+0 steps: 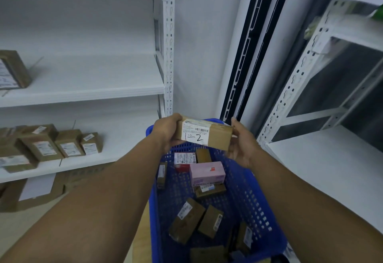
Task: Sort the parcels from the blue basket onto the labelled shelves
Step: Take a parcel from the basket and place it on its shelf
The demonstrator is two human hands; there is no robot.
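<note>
Below the forearms, a blue basket (248, 196) of perforated plastic holds small rectangular cardboard parcels (187, 220) and a smooth pink box (207, 172). Above its far rim, the left hand (165, 133) and right hand (242, 144) each grip one end of a brown oblong parcel (219, 138) with a white label (195, 133). Beyond, white metal shelves (83, 92) carry labelled cartons (69, 143).

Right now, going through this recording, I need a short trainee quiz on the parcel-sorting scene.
1. True or false: the left hand and the right hand both hold the brown parcel above the blue basket.
2. The handwriting on the parcel's label ends in: A) 2 B) 7 C) 9
3. Fill the gap: among the brown parcels in the basket lies one ____ box.

Key: 1 true; 2 A; 3 pink.
</note>
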